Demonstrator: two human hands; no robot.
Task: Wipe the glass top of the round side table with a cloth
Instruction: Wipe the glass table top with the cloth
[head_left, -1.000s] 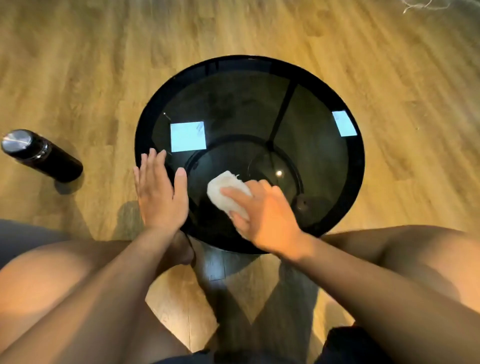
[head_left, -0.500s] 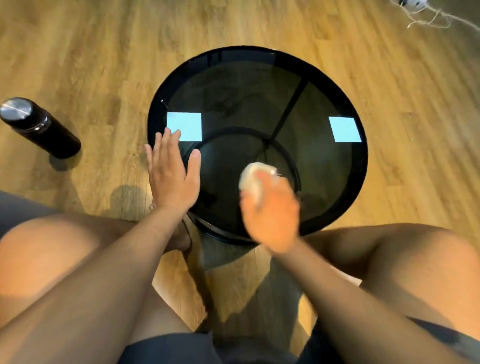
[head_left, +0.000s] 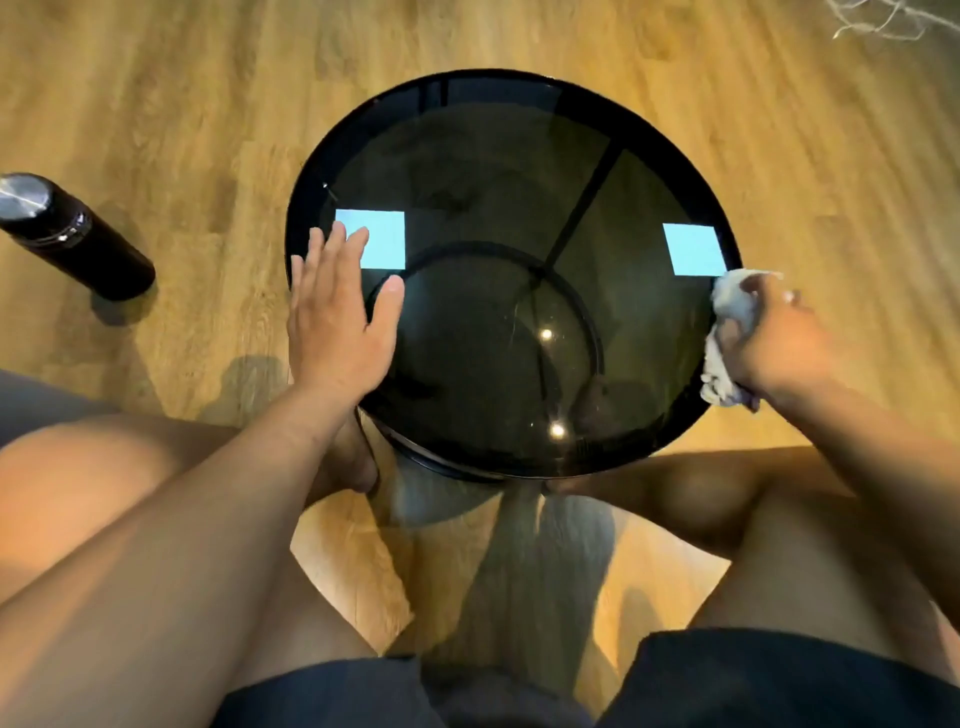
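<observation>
Glass top (head_left: 493, 171): dark round pane, centre of frame; two pale-blue light reflections on it, left & right.
Cloth (head_left: 730, 306): white, bunched, at glass top's right rim, mid-right of frame; part hangs past the edge.
R hand (head_left: 774, 343): blurred; fingers look curled round cloth, gripping it at the rim.
L hand (head_left: 337, 332): flat on glass top near left rim, fingers straight & close together, thumb out; prob. steadying.
Bottle (head_left: 72, 236): dark, metal cap, on wood floor (head_left: 156, 78), left of frame, well apart from glass top.
Risk 1: cloth half off the rim, so a stroke could slip off w/o wiping.
Risk 2: bare L palm prob. leaves prints; that patch needs a pass too.
Risk 3: hard push at the edge could tip or shift the side table (head_left: 519, 78).
</observation>
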